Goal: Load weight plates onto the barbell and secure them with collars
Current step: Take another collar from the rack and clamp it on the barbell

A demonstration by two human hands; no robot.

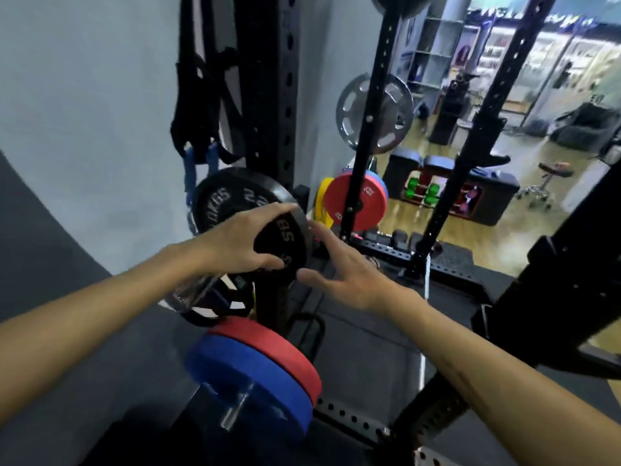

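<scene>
a single wide-angle view, worn on the person's head, looks forward and steeply down along both forearms. the left hand (247, 240) and right hand (346, 274) sit near mid-frame, close to the lens, with the black plate (232, 200) right at the left hand's fingertips. below the hands the blue and red plates (255, 371) come closer still. beyond the right hand the view runs far across the wooden floor (504, 237); straight edges bow toward the borders.

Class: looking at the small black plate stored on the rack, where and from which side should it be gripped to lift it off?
Grip the small black plate by its rim, one hand either side: left hand on the near left edge, right hand on the right. It hangs upright, face-on, so the rim is the reachable part.
</scene>
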